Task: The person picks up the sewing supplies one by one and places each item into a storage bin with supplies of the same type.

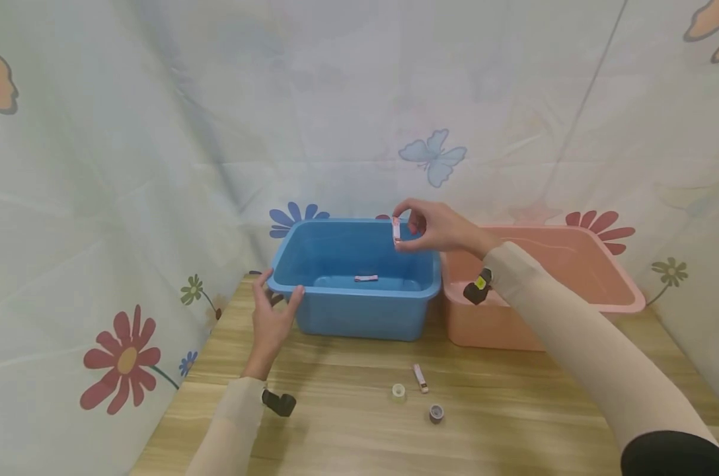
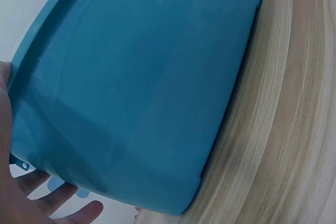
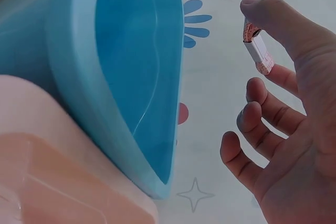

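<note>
A smooth, tapered blue tub [image 1: 362,316] is standing on the wood-grained table [image 1: 336,403]. Above it, the right hand [image 1: 435,226] is pinching a slim pink-and-white strip [image 1: 396,229] between its fingers; the left hand [image 1: 273,325], fingers spread, is touching the tub's rim.

The blue tub [image 1: 362,316] and pink tub [image 1: 490,330] look both made from smooth, glossy plastic; the table [image 1: 347,436] seems grained wood, the backdrop [image 1: 312,99] creased, matt cloth.
</note>
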